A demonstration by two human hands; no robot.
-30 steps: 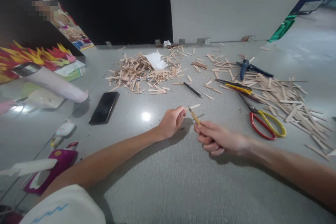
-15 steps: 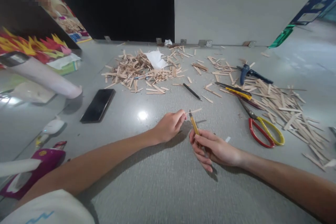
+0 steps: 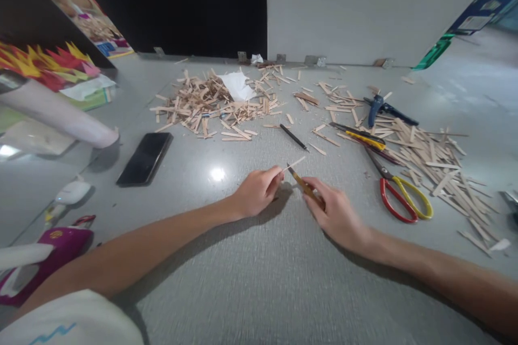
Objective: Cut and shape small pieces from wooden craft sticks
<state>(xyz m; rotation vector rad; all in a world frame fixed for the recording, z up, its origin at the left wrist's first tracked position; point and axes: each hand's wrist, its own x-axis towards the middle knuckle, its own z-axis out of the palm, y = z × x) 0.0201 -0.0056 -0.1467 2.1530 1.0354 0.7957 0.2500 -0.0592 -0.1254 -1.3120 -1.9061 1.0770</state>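
Above the middle of the grey work surface, my left hand [image 3: 257, 191] pinches a thin wooden strip [image 3: 297, 163] that sticks out to the right of the fingertips. My right hand [image 3: 340, 218] is closed around a slim yellow craft knife [image 3: 301, 180], its dark tip pointing up and left. That tip is at the strip, close to my left fingertips; whether it touches the wood I cannot tell. The right palm faces down, hiding the rear of the knife. Just beyond both hands lies a black pen-like tool [image 3: 294, 137].
Loose wooden strips [image 3: 190, 102] are heaped behind, with white paper [image 3: 237, 87] on top. More strips [image 3: 449, 167] lie right, beside red-and-yellow-handled scissors [image 3: 399, 199], a yellow-black cutter [image 3: 364, 139] and a dark blue tool [image 3: 377, 110]. A phone [image 3: 144, 159] and purple device [image 3: 60, 250] are left.
My right hand has rolled from palm-up to palm-down around the knife, and the knife now slants more to the left. The strip tilts up more steeply. The view has shifted slightly.
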